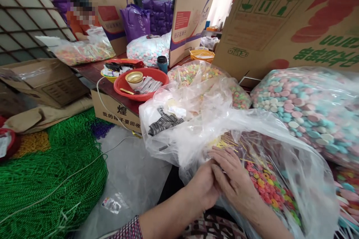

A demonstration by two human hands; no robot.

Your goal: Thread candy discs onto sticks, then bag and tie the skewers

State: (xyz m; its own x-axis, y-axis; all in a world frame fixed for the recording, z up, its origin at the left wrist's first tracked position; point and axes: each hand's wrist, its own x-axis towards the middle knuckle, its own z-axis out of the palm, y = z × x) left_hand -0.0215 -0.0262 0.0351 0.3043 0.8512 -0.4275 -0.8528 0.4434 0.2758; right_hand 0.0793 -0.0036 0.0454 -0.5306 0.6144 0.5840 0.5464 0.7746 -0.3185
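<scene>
Clear plastic bag being handled
It is being pinched by left hand and right hand; coloured ring beads remaining inside, unsorted

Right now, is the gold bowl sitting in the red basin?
Yes, the gold bowl sits inside the red basin beside silvery packets.

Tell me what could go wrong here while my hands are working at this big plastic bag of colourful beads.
1. The clear plastic bag is thin and crumpled under the left hand and right hand; it might tear and spill the ring-shaped beads.
2. The bulging bag of pastel discs leans close by and could slump onto the work.
3. The loose cord across the green bead strands might snag.
</scene>
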